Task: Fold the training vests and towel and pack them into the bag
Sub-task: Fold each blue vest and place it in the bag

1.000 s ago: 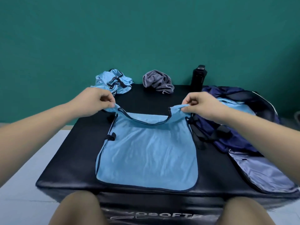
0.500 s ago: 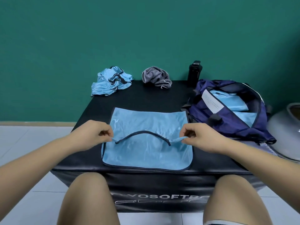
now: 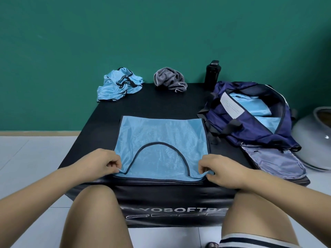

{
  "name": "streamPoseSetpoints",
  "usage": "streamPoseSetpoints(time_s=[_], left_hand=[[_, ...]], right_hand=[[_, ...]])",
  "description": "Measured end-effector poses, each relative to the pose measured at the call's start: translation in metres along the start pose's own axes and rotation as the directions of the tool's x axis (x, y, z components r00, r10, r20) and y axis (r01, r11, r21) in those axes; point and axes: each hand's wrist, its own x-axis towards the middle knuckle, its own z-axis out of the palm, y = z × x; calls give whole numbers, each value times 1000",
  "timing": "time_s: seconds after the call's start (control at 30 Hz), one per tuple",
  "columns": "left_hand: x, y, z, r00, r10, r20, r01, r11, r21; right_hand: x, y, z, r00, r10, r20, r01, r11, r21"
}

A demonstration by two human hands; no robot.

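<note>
Head view: flat vest (image 3: 161, 140) lies doubled over on the black soft box (image 3: 100, 122), shoulder straps down at its near hem, neck arc facing the person.

Left hand (image 3: 100, 163): grip pinches the strap tip at the vest's near-left corner. Right hand (image 3: 220, 169): grip pinches the strap tip at the near-right corner. Other fingers are curled in, and neither grip is spread.

Reason for the 2-point hold, my read: the mesh looks slippery, so pinning both straps against the hem squares the 2 layers before letting go. The top layer's edges sit close over the lower layer, and the fold line at the far edge looks straight.

Step judged: first half-fold about done. It needs 1 more fold to match the bag's width.

Outward from the flat vest:
- Far-left: crumpled vest (image 3: 118, 85), unfolded, well apart.
- Far, about centre: grey striped towel (image 3: 170, 78), bunched, unfolded.
- Far-right: black bottle (image 3: 212, 72), upright, just behind the bag.
- Right, near: navy bag (image 3: 250, 126), unzipped, flap hanging toward the person, mouth turned toward the vest, so a short carry. Folded blue vests (image 3: 250, 104) are already inside. I can't count them.
- Beyond the bag: grey vessel (image 3: 311, 140) on the floor, not part of the task.

Remaining by my count: this vest, 1 crumpled vest, 1 towel.

Risk: releasing 1 strap early may let the layer slide off square.
</note>
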Motion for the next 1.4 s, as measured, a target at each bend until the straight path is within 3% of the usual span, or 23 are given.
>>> streamPoseSetpoints(time_s=[0.27,0.6,0.87,1.03,1.2,1.4], left_hand=[[-7,-6,11,997,-33,71,36,998,-45],[7,0,10,987,-128,-97,103,969,-226],[71,-38,3,832,-462,-308,320,852,-414],[120,-55,-11,736,-589,-333,356,756,-550],[159,-69,-17,781,-557,-281,342,759,-554],[191,-86,-20,820,-531,-216,392,794,-464]], right_hand=[[-3,6,13,999,-35,28,37,998,-46],[7,11,-3,989,-39,-140,44,999,32],[46,-26,5,956,27,-293,-8,998,68],[92,-95,25,938,-55,-341,94,991,99],[132,-155,44,917,-180,-356,195,981,7],[165,-195,69,902,-241,-358,214,970,-116]])
